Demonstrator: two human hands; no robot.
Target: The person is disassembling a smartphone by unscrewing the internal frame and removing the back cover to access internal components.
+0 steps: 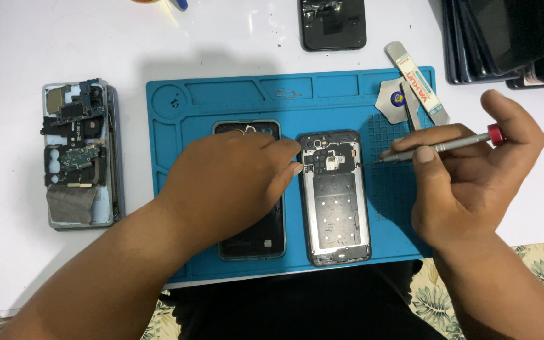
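An opened phone frame [337, 201] with its back off lies upright on a blue repair mat [184, 119]. My left hand [234, 179] rests with its fingertips against the frame's upper left edge, covering much of a second dark phone body [266, 242] beside it. My right hand [473, 182] grips a thin grey screwdriver [454, 144] with a red cap, held nearly level, its tip at the frame's upper right edge.
A stripped phone with exposed circuit boards [78, 154] lies on the white table at the left. A black back cover [333, 24] sits at the top, flat metal pry tools [413, 82] on the mat's right, and a stack of phones [511, 38] at the top right.
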